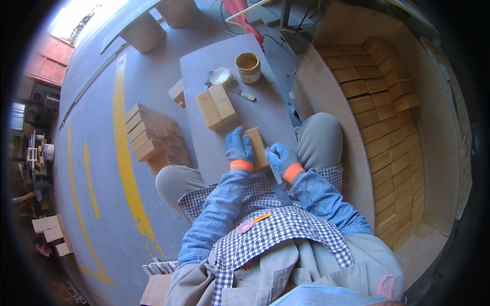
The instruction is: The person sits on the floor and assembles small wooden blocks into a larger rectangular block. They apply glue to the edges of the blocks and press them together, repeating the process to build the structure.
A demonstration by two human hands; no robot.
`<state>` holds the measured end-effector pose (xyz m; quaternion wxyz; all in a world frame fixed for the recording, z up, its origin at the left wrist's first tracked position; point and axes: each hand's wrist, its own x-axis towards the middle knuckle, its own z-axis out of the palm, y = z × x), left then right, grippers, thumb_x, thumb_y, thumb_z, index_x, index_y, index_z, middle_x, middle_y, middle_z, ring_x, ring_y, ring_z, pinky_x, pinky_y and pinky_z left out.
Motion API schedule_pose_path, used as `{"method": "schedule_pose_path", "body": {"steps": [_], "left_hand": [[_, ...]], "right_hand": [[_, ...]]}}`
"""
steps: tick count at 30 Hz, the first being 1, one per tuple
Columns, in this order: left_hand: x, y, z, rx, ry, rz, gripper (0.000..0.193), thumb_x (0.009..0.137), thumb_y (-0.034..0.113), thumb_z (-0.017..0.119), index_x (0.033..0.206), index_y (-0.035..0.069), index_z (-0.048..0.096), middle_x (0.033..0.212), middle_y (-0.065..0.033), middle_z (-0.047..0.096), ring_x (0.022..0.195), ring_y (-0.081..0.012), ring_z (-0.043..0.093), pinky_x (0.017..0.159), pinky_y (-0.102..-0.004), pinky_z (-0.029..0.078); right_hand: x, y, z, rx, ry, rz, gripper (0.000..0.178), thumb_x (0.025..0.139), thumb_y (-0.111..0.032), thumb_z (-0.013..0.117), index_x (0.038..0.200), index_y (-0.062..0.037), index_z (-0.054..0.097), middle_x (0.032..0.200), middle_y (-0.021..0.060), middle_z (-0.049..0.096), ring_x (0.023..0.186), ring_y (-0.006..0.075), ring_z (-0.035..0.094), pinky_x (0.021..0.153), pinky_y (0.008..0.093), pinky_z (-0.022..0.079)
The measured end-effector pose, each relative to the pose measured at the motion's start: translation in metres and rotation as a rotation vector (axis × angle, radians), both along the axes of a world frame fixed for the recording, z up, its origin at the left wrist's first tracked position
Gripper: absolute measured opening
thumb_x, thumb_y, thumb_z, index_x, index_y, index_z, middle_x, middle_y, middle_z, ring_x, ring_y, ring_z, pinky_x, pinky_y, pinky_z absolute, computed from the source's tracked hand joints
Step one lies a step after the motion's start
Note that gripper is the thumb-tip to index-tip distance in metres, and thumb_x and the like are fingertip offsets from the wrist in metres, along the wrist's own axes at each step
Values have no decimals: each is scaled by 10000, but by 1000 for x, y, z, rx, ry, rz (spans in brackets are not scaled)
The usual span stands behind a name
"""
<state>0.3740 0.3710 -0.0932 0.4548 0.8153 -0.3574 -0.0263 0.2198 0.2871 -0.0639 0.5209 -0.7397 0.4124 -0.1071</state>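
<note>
A tan rectangular wooden block lies at the near end of the grey table, between my hands. My left hand, in a blue glove with an orange cuff, grips the block's left side. At its right edge my right hand, gloved the same way, is closed with fingers bent. A flat grey strip shows below the right hand; I cannot tell whether the hand holds it. Two similar blocks sit side by side just beyond my left hand.
An open tub of brown paste, a round white lid and a putty knife lie farther up the table. Stacked blocks stand on the floor at left. At right, a large cardboard box holds rows of blocks.
</note>
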Motion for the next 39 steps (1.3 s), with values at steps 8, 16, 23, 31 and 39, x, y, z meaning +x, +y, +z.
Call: {"method": "schedule_pose_path", "body": {"steps": [8,16,23,31,39], "left_hand": [[1,-3,5,60,-21,99,266,964,202,569,1169,45,631,1148,-199,609,1059,-402,600,937,-464,489],[8,-4,7,21,-37,-27,290,1002,265,560,1173,39,624,1111,-199,616,1023,-387,620,918,-436,502],[1,-3,9,58,18,50,261,980,228,563,1154,43,626,1107,-209,618,1004,-415,622,890,-459,510],[3,-6,12,102,-21,96,264,976,223,550,1152,39,621,1114,-209,619,999,-423,619,886,-472,508],[8,-5,5,51,-53,47,254,1002,240,545,1140,41,622,1077,-202,620,984,-400,628,878,-451,511]], "right_hand": [[-6,28,-12,-220,-50,-94,219,934,-227,661,833,-37,625,744,166,643,652,328,611,621,402,496],[88,-26,4,-450,-3,-77,175,943,-228,578,860,-75,590,860,220,643,806,445,629,698,512,509],[20,16,10,-274,159,7,209,961,-280,552,906,-87,609,911,225,655,856,482,627,725,535,512],[39,-16,-9,-85,67,30,271,956,-335,576,942,-71,636,973,246,660,896,479,627,746,501,518],[82,-33,-17,-208,101,20,223,944,-279,582,909,-59,601,944,245,646,862,478,607,730,508,499]]}}
